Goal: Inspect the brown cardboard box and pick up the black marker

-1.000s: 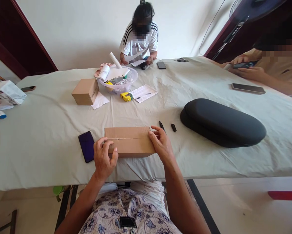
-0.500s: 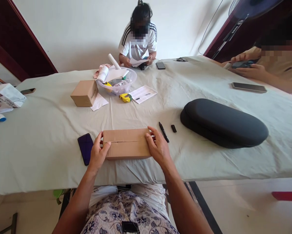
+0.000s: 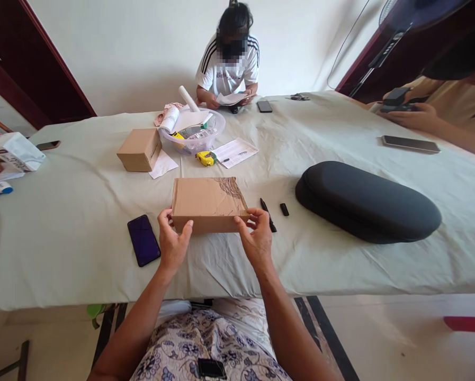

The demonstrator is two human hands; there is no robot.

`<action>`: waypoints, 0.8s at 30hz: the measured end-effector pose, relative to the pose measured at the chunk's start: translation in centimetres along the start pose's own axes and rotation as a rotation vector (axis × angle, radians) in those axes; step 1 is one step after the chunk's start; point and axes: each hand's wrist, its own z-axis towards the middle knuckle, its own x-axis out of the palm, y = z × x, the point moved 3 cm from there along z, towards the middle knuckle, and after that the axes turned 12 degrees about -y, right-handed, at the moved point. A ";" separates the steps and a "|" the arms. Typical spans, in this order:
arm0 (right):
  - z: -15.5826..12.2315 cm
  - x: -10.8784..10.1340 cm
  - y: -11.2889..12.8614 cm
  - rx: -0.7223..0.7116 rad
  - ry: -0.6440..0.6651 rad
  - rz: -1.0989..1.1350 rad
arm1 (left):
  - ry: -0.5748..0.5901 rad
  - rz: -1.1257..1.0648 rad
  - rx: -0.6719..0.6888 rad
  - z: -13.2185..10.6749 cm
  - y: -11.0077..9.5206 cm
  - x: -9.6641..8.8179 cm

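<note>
A flat brown cardboard box [image 3: 207,202] rests on the cloth-covered table [image 3: 82,222] in front of me, a scuffed face with dark marks turned up. My left hand [image 3: 172,244] grips its near left corner and my right hand [image 3: 254,239] grips its near right corner. A dark phone [image 3: 143,239] lies just left of my left hand. A black pen [image 3: 267,207] and a small black cap [image 3: 284,209] lie right of the box.
A long black case [image 3: 367,201] lies at the right. Farther back are a second cardboard box [image 3: 139,150], a clear bowl [image 3: 195,132] of items, a yellow tape measure [image 3: 206,157] and papers [image 3: 234,152]. One person sits opposite; another at right holds a device near a phone [image 3: 410,144].
The box has been tipped over away from me: the taped seam face was up, now a scuffed face is up. Both hands shifted from its sides to its near corners.
</note>
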 end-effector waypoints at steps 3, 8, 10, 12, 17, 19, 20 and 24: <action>-1.4 0.6 -1.6 -0.027 -0.031 -0.117 | -0.010 0.101 -0.006 -1.0 1.6 0.7; -2.2 1.3 -2.1 -0.199 -0.034 -0.311 | 0.030 0.258 0.111 -0.9 2.0 1.2; -2.0 1.4 -2.1 -0.191 -0.018 -0.374 | 0.088 0.378 0.097 -0.2 1.6 1.3; -1.7 1.3 -2.1 -0.186 0.009 -0.412 | 0.160 0.477 0.084 0.3 1.3 1.4; -1.6 0.5 -3.6 -0.245 0.059 -0.325 | 0.179 0.439 0.142 0.1 1.9 1.5; -1.6 0.3 -4.5 -0.239 0.080 -0.261 | 0.147 0.412 0.186 -0.2 2.6 1.6; -1.7 0.2 -4.9 -0.231 0.087 -0.233 | 0.135 0.402 0.210 -0.4 2.8 1.7; -2.0 0.5 -5.6 -0.201 0.034 -0.135 | 0.108 0.398 0.278 -0.5 3.4 2.1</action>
